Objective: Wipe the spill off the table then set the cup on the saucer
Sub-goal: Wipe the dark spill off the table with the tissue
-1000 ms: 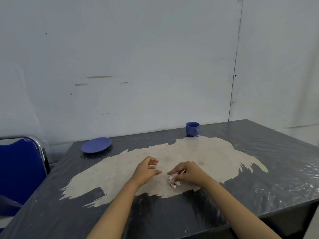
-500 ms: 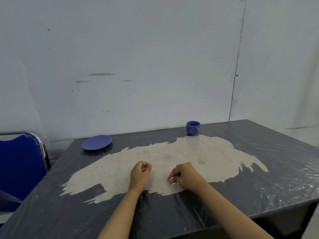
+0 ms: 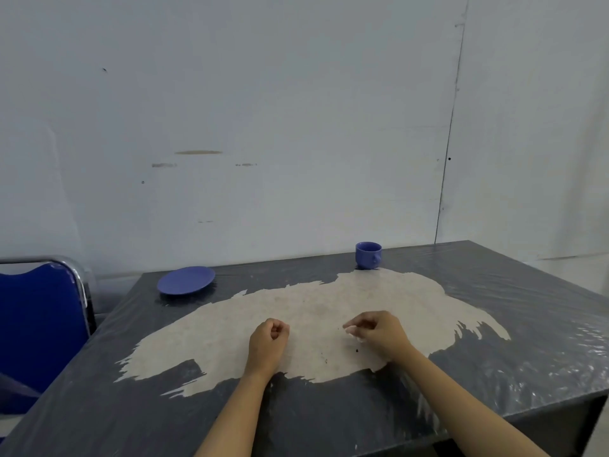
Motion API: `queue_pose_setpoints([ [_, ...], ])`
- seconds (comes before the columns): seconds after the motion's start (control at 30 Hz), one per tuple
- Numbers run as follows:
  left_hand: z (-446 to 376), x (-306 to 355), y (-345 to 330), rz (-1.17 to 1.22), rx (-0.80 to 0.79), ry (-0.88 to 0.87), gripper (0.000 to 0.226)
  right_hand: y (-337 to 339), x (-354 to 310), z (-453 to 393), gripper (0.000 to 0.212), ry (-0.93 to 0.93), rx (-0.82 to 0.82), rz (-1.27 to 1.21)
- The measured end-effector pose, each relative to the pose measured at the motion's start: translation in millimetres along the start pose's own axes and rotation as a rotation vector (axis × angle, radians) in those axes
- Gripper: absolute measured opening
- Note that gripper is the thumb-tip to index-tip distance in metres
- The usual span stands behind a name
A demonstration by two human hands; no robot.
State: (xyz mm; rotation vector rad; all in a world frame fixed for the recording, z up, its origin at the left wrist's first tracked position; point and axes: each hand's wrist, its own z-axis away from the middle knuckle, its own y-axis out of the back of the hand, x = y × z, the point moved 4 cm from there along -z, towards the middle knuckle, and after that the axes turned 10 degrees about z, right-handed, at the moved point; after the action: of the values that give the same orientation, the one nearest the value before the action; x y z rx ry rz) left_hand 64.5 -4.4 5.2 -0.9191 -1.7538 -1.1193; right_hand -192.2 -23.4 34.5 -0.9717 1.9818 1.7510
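The person's left hand (image 3: 268, 338) rests on the dark table (image 3: 543, 324) curled into a loose fist, holding nothing that I can see; the right hand (image 3: 379, 331) lies just beside it to the right, its fingers (image 3: 354, 324) pinched around a small pale wad of tissue (image 3: 352, 331), mostly hidden under the hand; both sit on the near part of a wide, pale worn patch (image 3: 329, 301) across the tabletop, where a few dark specks (image 3: 357, 350) lie just in front of the right hand; the blue cup (image 3: 368, 255) stands upright at the far edge, handle turned toward the person; the blue saucer (image 3: 186, 280) lies bare at the far left corner, well apart from the cup; a blue chair (image 3: 39, 321) stands beside the table on the left.
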Motion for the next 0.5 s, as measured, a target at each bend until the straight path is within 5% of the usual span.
queue_pose_setpoints([
  [0.2, -0.1, -1.2, 0.5, 0.030, 0.013, 0.018, 0.014, -6.8, -6.5, -30.8, 0.006, -0.095, 0.042, -0.046],
  [0.5, -1.0, -2.2, 1.3, 0.043, 0.020, 0.026, 0.013, -20.9, -12.7, -43.2, 0.016, 0.043, -0.159, 0.228],
])
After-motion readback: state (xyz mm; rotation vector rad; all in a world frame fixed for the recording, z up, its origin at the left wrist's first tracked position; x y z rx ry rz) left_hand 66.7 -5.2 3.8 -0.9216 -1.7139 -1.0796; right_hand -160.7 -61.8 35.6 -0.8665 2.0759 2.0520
